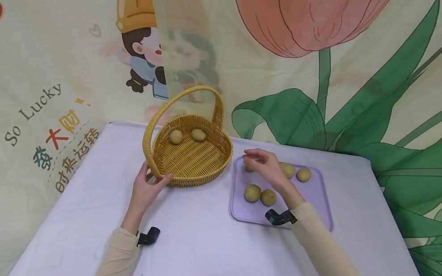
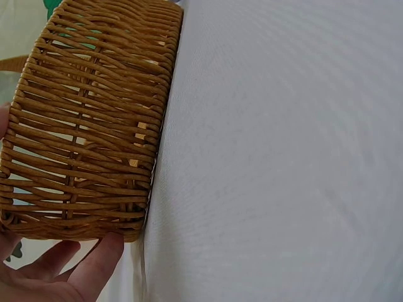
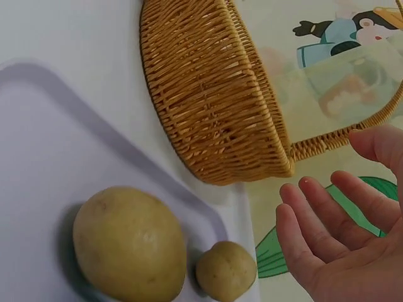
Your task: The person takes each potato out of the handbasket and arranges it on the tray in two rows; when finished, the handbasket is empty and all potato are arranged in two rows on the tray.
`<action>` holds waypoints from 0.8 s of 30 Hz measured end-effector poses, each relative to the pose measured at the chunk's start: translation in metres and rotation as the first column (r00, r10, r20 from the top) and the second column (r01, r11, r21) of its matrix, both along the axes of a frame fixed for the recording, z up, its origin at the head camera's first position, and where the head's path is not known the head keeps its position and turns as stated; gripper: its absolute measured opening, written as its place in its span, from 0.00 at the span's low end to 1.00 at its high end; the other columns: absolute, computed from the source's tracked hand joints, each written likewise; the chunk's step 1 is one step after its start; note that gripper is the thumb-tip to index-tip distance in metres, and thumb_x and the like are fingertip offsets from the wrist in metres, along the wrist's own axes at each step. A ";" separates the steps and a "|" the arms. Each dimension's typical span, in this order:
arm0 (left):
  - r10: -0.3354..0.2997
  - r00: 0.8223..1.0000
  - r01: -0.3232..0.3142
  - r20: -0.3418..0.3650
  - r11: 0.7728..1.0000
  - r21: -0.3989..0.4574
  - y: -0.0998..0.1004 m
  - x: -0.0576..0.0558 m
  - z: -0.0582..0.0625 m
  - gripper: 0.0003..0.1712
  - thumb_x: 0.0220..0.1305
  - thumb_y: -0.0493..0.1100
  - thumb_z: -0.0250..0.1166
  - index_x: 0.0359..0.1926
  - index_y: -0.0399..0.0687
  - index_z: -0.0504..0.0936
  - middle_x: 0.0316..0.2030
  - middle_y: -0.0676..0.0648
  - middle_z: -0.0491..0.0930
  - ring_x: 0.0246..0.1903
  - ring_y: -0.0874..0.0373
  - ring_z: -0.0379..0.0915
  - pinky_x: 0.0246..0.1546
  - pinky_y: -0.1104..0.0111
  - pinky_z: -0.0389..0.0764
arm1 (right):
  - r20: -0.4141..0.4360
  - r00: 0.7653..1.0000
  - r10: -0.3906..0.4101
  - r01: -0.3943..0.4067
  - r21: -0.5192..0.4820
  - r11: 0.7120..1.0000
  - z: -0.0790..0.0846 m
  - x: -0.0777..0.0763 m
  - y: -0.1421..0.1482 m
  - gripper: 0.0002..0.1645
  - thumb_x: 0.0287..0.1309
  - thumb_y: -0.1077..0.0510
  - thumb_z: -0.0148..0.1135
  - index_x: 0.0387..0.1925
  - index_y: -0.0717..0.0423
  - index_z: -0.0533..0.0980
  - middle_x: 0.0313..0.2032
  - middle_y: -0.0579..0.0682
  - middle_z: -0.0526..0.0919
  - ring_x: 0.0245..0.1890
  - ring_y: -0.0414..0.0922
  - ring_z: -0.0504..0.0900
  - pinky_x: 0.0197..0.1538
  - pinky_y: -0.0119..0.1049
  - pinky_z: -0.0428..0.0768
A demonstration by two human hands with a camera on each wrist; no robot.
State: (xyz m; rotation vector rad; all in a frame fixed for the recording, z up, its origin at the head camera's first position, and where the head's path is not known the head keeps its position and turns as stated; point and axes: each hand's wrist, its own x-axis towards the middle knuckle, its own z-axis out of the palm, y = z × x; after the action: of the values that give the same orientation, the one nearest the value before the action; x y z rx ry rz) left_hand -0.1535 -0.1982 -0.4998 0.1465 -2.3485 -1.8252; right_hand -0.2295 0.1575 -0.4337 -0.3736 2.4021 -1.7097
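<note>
My left hand holds the wicker basket at its near left side, thumb at the rim. The left wrist view shows fingertips against the woven wall. Inside the basket lie two potatoes, one round and one more oval. My right hand hovers over the far left part of the purple tray, empty, its fingers loosely bent and spread apart in the right wrist view. Several potatoes sit on the tray, among them a near pair; the hand partly hides one potato.
A white cloth covers the table beneath basket and tray. The basket's tall arched handle rises on its left and back. Behind the table hangs a printed curtain with tulips and cartoon figures.
</note>
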 end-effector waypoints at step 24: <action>-0.025 0.999 0.024 0.037 0.999 0.028 0.010 0.011 0.034 0.48 0.61 0.38 0.70 0.76 0.43 0.52 0.70 0.31 0.55 0.64 0.33 0.61 0.62 0.47 0.72 | 0.038 0.998 0.050 -0.045 -0.129 0.991 0.012 -0.031 -0.072 0.23 0.66 0.63 0.61 0.59 0.73 0.72 0.55 0.66 0.78 0.53 0.60 0.79 0.58 0.53 0.79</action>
State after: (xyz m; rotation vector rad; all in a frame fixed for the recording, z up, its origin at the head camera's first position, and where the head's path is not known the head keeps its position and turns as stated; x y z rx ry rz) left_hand -0.1426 -0.1882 -0.4663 0.1570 -2.3612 -1.8830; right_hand -0.2607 0.0857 -0.4221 -0.4055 2.2435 -1.8370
